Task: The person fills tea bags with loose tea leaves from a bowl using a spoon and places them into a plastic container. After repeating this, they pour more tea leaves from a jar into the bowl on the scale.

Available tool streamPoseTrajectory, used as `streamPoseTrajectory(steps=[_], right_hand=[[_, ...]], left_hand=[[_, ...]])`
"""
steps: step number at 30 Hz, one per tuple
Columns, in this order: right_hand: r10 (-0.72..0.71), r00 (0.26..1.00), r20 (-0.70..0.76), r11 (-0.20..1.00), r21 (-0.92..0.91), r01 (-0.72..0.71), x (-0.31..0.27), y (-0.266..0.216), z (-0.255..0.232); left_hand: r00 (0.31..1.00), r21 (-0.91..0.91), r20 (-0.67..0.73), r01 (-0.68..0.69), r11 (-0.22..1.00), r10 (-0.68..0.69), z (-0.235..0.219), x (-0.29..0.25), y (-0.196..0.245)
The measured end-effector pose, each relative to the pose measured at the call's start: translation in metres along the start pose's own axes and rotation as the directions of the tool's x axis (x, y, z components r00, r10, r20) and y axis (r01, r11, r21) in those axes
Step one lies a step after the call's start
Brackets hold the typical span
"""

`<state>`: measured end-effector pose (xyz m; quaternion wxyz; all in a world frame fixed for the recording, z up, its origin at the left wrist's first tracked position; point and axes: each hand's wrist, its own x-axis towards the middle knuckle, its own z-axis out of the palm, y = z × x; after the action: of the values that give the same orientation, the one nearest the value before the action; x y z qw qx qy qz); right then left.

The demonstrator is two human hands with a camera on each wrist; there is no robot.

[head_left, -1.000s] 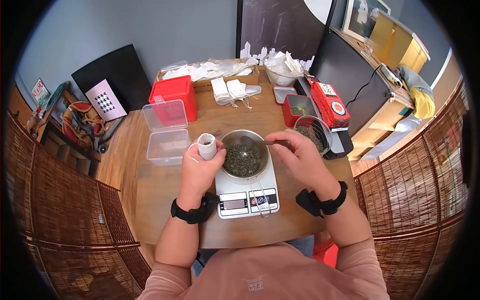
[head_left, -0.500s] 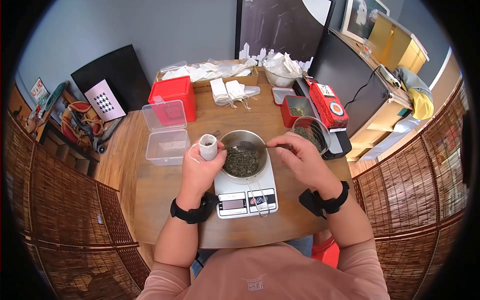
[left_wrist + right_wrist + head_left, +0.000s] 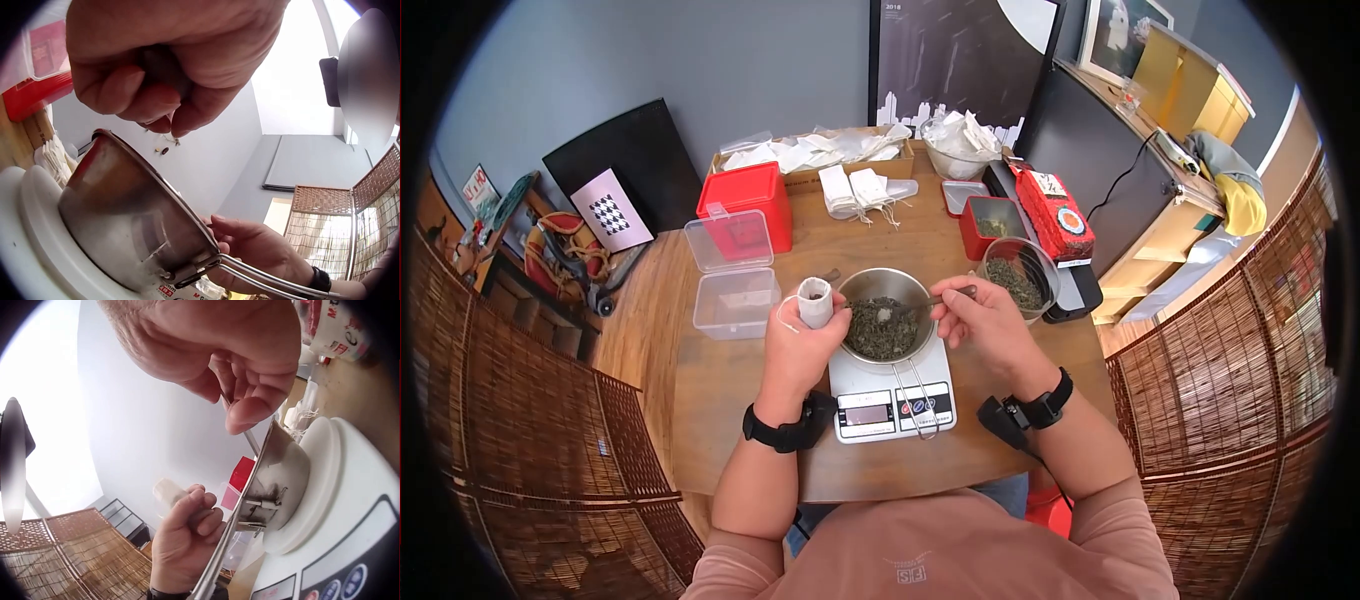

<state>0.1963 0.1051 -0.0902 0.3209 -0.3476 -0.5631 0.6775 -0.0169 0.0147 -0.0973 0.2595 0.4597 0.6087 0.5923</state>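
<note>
In the head view the left hand grips a small white cloth pouch, its mouth upward and its string hanging over the fingers. A dark handle end shows beside it. The right hand pinches the handle of a spoon, whose bowl lies in dark dried leaves inside a steel bowl. That bowl stands on a white kitchen scale. In the left wrist view little bits hang in the air below the left hand. The right wrist view shows the right hand above the rim.
An open clear box and a red box stand at left. Behind lie white pouches. At right are a clear tub of leaves, a red tin and a red packet. Woven screens flank the table.
The right hand has moved slightly down and the spoon's bowl has gone lower into the leaves. The left hand still holds the pouch in nearly the same place.
</note>
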Motion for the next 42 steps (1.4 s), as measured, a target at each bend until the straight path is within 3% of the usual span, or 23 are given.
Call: streamPoseTrajectory(steps=[13,19,29,33,42], right_hand=[[0.093,0.996,-0.012,0.942,0.325,-0.084,-0.007,-0.003,-0.015],[0.021,1.0,0.017,0.901,0.433,-0.026,-0.008,-0.008,-0.028],[-0.137,0.984,0.114,0.891,0.449,0.073,-0.008,-0.053,-0.029],[-0.147,0.981,0.125,0.896,0.438,0.079,-0.008,-0.063,-0.024],[-0.106,0.982,0.157,0.915,0.401,0.034,-0.007,-0.067,-0.019]], left_hand=[[1.0,0.012,0.011,-0.002,1.0,0.002,-0.001,-0.001,-0.001],[0.999,0.056,0.025,0.034,0.998,-0.036,0.001,-0.007,0.011],[0.983,0.068,0.158,0.081,0.994,-0.091,0.004,-0.011,0.016],[0.961,0.089,0.242,0.114,0.99,-0.132,0.004,-0.013,0.022],[0.96,0.09,0.254,0.093,0.992,-0.113,0.006,-0.013,0.021]])
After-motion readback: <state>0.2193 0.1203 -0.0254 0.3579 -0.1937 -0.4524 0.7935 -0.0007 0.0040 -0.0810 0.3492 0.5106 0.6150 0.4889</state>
